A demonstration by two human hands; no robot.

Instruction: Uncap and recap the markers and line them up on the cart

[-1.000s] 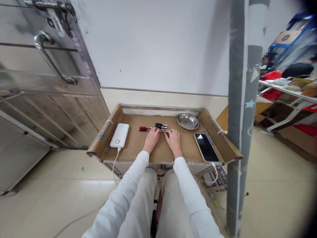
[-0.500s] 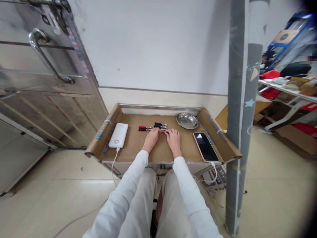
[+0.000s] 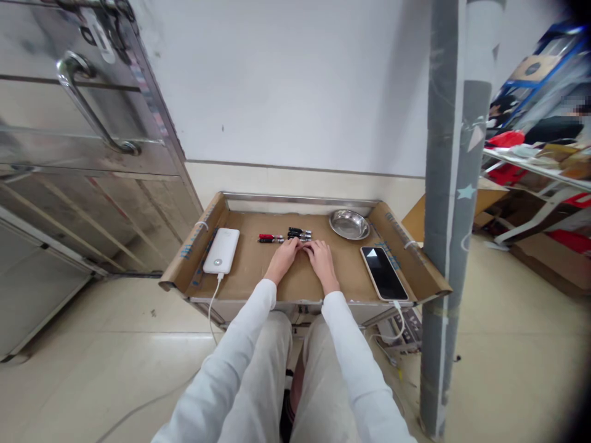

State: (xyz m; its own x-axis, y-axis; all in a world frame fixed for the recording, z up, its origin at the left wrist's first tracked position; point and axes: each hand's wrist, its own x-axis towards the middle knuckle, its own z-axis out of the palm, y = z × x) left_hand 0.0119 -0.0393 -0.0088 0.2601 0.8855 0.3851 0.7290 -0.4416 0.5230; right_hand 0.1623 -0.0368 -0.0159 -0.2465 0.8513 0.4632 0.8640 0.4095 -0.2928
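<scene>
Fingertips (image 3: pixel 293 246) of the left hand (image 3: pixel 282 259) and the right hand (image 3: pixel 322 263) curled down and drawn together, touching or nearly so, on the cardboard lining (image 3: pixel 258 274) of the tray (image 3: pixel 300 199). Narrow, knuckles up; no telling whether closed on anything small.

Just beyond those tips, away from the body: a cluster of black pens (image 3: pixel 300 234), long axis left to right across the tray, about as close to one hand as the other. Just left of that, a red-and-black pair of pens (image 3: pixel 270 238), same lie, nearer the left hand.

Farther right, a steel dish (image 3: pixel 349 225), apart from the pens. Off the right wrist, a phone (image 3: pixel 384 273), screen up. Out to the left, a white power bank (image 3: pixel 222 250), its cable (image 3: pixel 212 304) hanging over the near edge. Past the phone, a grey pillar (image 3: pixel 450 184); at far left, a steel door (image 3: pixel 69 141).
</scene>
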